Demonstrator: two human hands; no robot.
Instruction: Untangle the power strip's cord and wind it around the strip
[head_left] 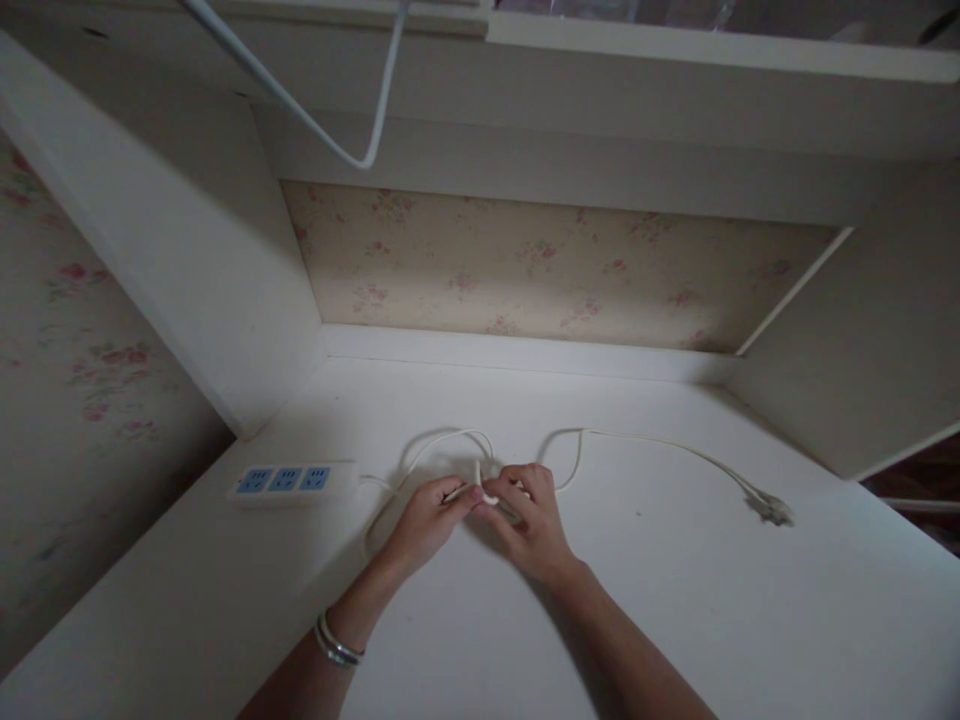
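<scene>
Both my left hand [439, 508] and my right hand [527, 515] are closed on a white power cord [450, 432], their fingertips almost meeting above the desk. A short bend of the cord stands up between them, and part of it is hidden by my fingers. One stretch of the cord loops back on the left to a white power strip [337, 482] with blue sockets, which lies flat. On the right the cord runs out over the desk to its plug [774, 511].
The white desk [480, 640] has side panels left and right and a flowered wall [525, 262] behind. A shelf [600, 120] overhangs the back. A bent white rod [367, 155] hangs down at the upper left.
</scene>
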